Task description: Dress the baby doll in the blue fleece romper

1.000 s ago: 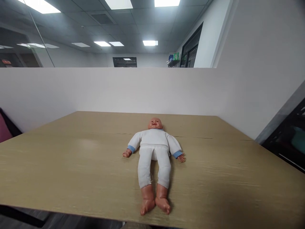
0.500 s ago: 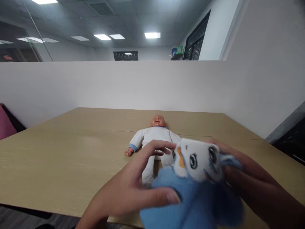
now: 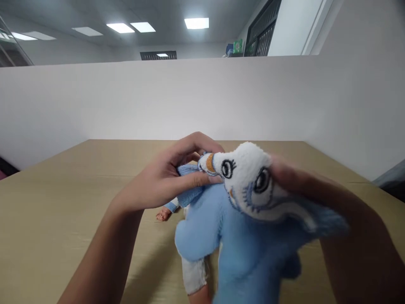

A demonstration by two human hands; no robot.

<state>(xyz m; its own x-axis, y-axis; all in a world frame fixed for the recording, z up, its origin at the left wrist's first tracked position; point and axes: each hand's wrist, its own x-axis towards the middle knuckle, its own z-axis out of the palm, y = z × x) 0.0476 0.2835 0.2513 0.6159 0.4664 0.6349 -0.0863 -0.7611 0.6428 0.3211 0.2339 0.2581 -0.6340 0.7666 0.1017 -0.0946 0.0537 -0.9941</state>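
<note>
A soft blue fleece piece (image 3: 240,245), with a white animal face (image 3: 249,169) embroidered with dark eyes and an orange patch, hangs between my hands; whether it is a garment or a toy I cannot tell. My left hand (image 3: 171,173) pinches its upper left edge between thumb and fingers. On the opposite side my right hand (image 3: 303,181), slightly blurred, grips the fabric, its fingers partly hidden. Behind the fleece lies a baby doll in white clothes; only its hand (image 3: 163,214), a blue cuff and a white leg (image 3: 193,274) show. The head is covered from view.
The doll lies on a wide wood-toned table (image 3: 95,202). A white partition wall (image 3: 142,101) rises along the back edge. A dark object (image 3: 394,183) stands past the table's right side.
Both hands have raised the blue fleece and spread it wider, now in front of the doll's head and body. My left hand has closed on its edge. The view has moved closer to the table.
</note>
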